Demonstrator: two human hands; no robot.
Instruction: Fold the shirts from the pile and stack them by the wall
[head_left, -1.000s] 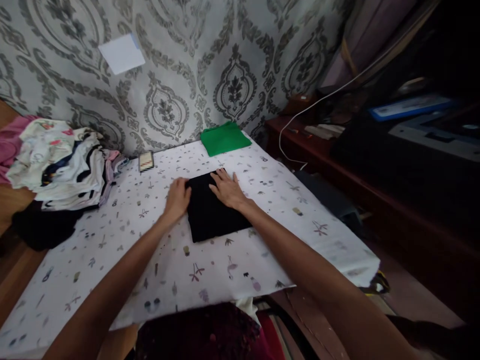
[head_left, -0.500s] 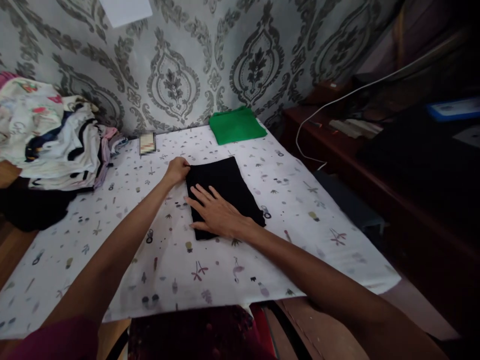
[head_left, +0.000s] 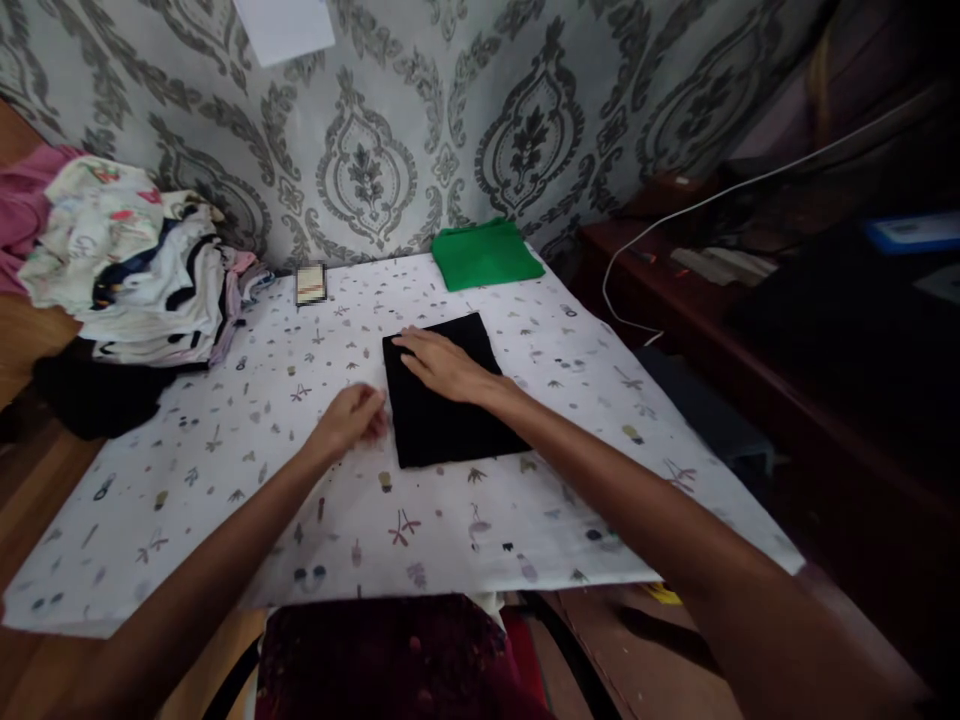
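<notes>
A folded black cloth (head_left: 450, 425), perhaps a garment, lies flat on the white patterned sheet (head_left: 247, 530) in the middle of the table. My right hand (head_left: 442, 365) rests flat on its upper part, fingers stretched toward the top left corner. Just off the cloth's left edge is my left hand (head_left: 352, 420), its fingers bent and blurred by motion. I cannot make out whether it touches the edge. Farther back, a folded green cloth (head_left: 487, 255) lies near the wall.
A tall stack of folded clothes (head_left: 161, 280) stands at the left, with a black garment (head_left: 105, 390) hanging below it. A small card-like item (head_left: 310, 284) is near the wall. To the right are a dark red wooden desk (head_left: 600, 250) and a white cable (head_left: 675, 212).
My left hand has let go of the cloth's top left corner and come down along its left side. My right hand has slid up toward that corner. The view has shifted slightly.
</notes>
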